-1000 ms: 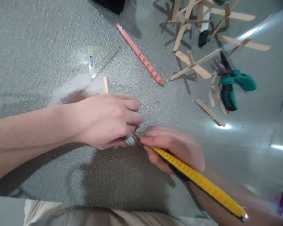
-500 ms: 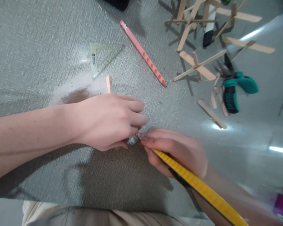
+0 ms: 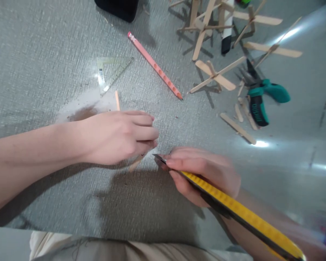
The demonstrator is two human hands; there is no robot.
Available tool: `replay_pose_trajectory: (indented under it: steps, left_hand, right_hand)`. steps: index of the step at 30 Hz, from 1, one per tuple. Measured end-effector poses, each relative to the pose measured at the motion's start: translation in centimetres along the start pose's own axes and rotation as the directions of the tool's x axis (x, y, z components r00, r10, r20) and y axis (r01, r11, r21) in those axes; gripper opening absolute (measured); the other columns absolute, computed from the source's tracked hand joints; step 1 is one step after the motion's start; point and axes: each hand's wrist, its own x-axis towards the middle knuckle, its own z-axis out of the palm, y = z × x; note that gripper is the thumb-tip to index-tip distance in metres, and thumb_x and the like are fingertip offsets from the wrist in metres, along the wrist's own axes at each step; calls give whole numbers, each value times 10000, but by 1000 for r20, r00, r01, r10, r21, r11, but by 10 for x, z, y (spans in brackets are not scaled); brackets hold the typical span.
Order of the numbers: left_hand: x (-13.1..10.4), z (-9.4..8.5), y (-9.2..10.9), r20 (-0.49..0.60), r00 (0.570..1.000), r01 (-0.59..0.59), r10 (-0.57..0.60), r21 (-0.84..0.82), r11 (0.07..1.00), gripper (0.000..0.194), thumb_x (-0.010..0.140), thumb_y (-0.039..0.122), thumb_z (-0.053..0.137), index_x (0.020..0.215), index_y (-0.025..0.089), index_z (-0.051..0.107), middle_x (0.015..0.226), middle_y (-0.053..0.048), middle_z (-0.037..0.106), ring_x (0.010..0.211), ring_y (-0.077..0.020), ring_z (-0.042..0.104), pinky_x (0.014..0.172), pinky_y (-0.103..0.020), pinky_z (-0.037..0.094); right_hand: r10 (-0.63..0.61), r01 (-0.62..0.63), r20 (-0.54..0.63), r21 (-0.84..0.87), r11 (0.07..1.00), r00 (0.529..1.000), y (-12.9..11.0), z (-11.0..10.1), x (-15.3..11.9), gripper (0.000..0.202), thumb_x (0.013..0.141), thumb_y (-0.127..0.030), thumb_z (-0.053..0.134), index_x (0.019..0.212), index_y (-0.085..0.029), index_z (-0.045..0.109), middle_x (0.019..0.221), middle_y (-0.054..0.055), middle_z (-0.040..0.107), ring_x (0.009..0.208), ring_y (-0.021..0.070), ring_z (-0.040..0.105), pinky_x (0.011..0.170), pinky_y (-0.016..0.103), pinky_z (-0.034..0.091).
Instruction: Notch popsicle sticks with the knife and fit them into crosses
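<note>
My left hand (image 3: 119, 136) is closed, palm down, over wooden craft sticks. One stick end (image 3: 117, 100) pokes out beyond the knuckles and another stick end (image 3: 136, 163) shows below the fingers; the rest is hidden under the hand. My right hand (image 3: 203, 174) grips a yellow and black utility knife (image 3: 239, 210), its long handle running back along the forearm. The knife's bare blade points left, just right of the left fingertips and apart from the stick.
A pink pencil (image 3: 157, 69) and a clear set square (image 3: 112, 69) lie ahead. Farther right are crossed craft sticks (image 3: 214, 75), teal-handled pliers (image 3: 260, 94), loose stick pieces (image 3: 237, 127) and a white-and-black marker (image 3: 226, 34). A black object (image 3: 118, 7) sits at the far edge.
The knife blade has come away from the left fingers, opening a gap. My left hand has lifted slightly and turned, showing more of the lower stick. The whole view has shifted a little.
</note>
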Motion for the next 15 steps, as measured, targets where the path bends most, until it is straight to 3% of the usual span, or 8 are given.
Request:
replay_pose_trajectory:
  steps: [3,7,11,15]
  left_hand:
    - [1,-3,-3,59,996,-77,73,75,994,374,1026,164,347,983,211,716,1054,-76,705,1050,-196,632,1043,-393,473]
    - [3,-11,-2,27,1000,-4,1,108,994,363,1026,201,376,895,217,715,964,-55,706,919,-191,629,978,-411,487]
    - [2,-14,6,27,995,94,-98,116,989,333,1009,185,377,919,222,696,969,-52,710,962,-208,630,939,-403,481]
    - [0,-11,10,-3,994,108,-109,75,991,317,986,153,383,944,232,687,959,-51,708,956,-201,629,936,-376,474]
  right_hand:
    - [11,-13,-55,-36,999,998,-2,-1,0,342,801,-38,598,1095,-211,626,789,41,702,647,177,693,593,321,603]
    - [44,-50,-83,-64,997,996,-4,-2,2,315,822,-65,585,1092,-221,627,815,54,717,665,188,704,619,327,616]
    - [65,-70,-64,-80,994,996,-7,-3,3,322,835,-77,578,1119,-226,610,847,67,731,689,197,714,621,324,623]
    - [60,-63,-29,-100,993,998,-6,-4,5,367,817,-59,584,1147,-219,602,904,79,747,719,196,727,636,326,636]
